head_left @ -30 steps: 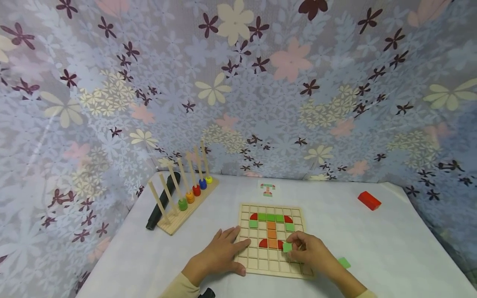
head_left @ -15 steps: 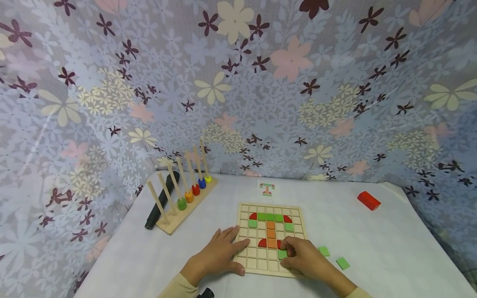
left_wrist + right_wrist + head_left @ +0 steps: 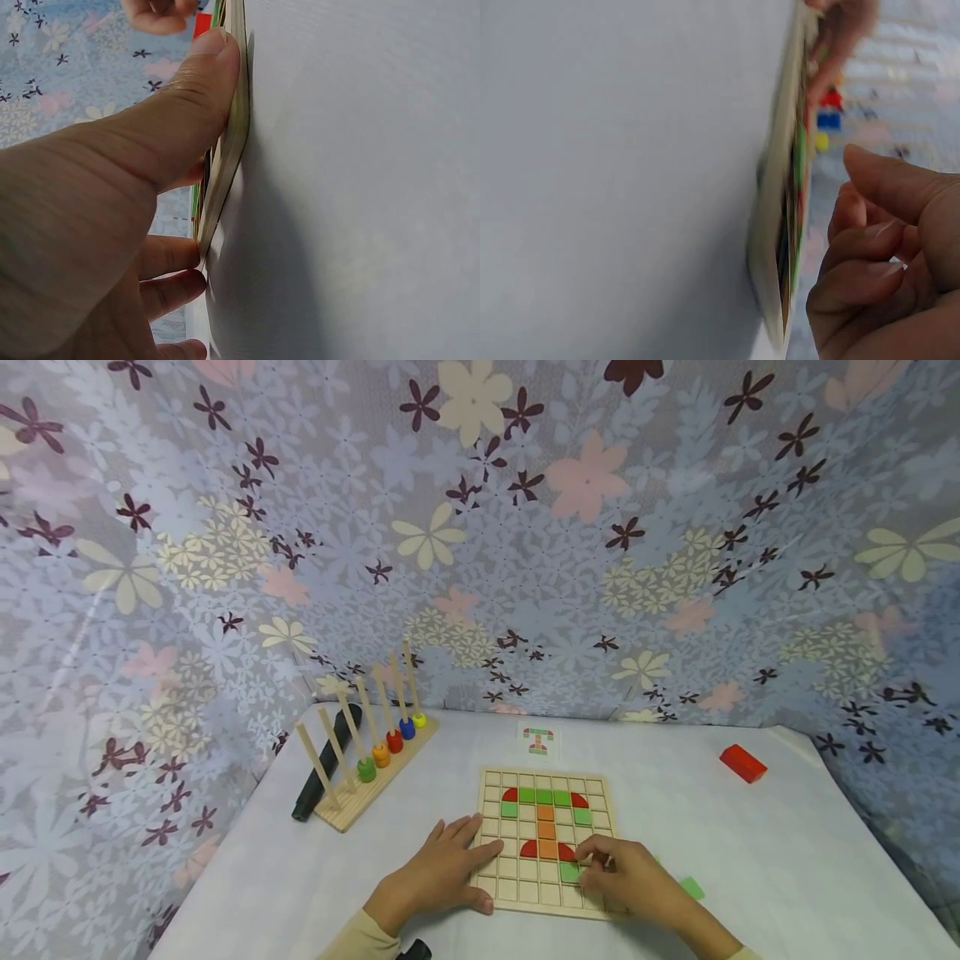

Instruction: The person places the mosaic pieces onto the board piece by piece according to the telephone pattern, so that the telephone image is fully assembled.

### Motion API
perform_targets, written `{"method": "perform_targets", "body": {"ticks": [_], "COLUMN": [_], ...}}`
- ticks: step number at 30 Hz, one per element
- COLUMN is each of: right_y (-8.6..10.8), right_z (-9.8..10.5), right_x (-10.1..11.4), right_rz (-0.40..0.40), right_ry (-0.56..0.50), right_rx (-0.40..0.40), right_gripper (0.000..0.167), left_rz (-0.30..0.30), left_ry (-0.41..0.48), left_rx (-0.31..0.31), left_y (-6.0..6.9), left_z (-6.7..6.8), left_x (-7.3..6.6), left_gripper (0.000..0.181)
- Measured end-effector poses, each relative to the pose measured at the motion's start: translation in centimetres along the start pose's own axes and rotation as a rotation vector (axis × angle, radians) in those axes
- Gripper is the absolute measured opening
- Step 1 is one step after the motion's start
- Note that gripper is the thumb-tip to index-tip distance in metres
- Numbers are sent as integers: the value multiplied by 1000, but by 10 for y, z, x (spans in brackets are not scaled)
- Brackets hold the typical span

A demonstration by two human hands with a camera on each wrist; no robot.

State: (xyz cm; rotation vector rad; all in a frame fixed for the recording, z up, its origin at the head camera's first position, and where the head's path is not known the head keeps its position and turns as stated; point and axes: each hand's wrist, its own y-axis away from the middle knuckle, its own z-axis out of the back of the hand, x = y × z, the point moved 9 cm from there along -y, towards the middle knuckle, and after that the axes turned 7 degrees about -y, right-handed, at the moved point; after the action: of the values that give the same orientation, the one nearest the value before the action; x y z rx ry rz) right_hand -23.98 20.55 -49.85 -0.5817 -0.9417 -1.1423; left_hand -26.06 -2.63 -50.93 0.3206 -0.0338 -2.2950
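Note:
A wooden grid board (image 3: 509,891) lies on the table, with green, red and orange tiles in its cells. My left hand (image 3: 442,868) rests with spread fingers at the board's left edge; in the left wrist view its thumb (image 3: 199,82) touches the board's rim. Over the lower right of the board is my right hand (image 3: 630,878), its fingertips beside a green tile (image 3: 569,872) in a cell below a red quarter-round tile (image 3: 567,852). In the right wrist view the thumb (image 3: 885,180) stands apart from the bent fingers, with nothing seen between them.
A small pattern card (image 3: 537,742) lies behind the board. At the left stands a peg stand (image 3: 367,793) with coloured rings, beside a black cylinder (image 3: 315,785). A loose green tile (image 3: 692,887) is right of the right wrist; a red block (image 3: 743,763) lies farther back.
My right hand brought the green tile down into a cell below the red one, let go, and has drawn slightly to the right. The left hand has stayed at the board's edge.

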Motion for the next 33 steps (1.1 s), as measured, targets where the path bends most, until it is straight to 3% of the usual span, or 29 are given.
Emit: {"method": "perform_targets", "body": {"ticks": [6, 10, 15, 19, 23, 30, 33], "right_y": [30, 58, 83, 89, 86, 80, 81], "right_z": [54, 89, 105, 109, 108, 102, 100], "right_x": [-39, -73, -110, -121, -121, -114, -115], "right_rz": [-230, -427, -589, -620, -592, -504, -515], "right_ry": [-173, -152, -98, -87, -48, 36, 69], "right_rx": [-125, -241, -212, -175, -142, -129, -133], "right_gripper": [35, 49, 66, 75, 76, 60, 53], "left_rz": [8, 16, 16, 18, 17, 11, 10], "left_ry": [12, 20, 12, 12, 9, -5, -3], "left_rx": [1, 5, 19, 23, 20, 22, 22], "left_y": [0, 1, 1, 1, 0, 0, -1], "left_z": [1, 3, 2, 1, 0, 0, 0], "left_x": [-1, -1, -1, -1, -1, -1, -1], "left_gripper": [85, 84, 85, 85, 87, 87, 87]}}
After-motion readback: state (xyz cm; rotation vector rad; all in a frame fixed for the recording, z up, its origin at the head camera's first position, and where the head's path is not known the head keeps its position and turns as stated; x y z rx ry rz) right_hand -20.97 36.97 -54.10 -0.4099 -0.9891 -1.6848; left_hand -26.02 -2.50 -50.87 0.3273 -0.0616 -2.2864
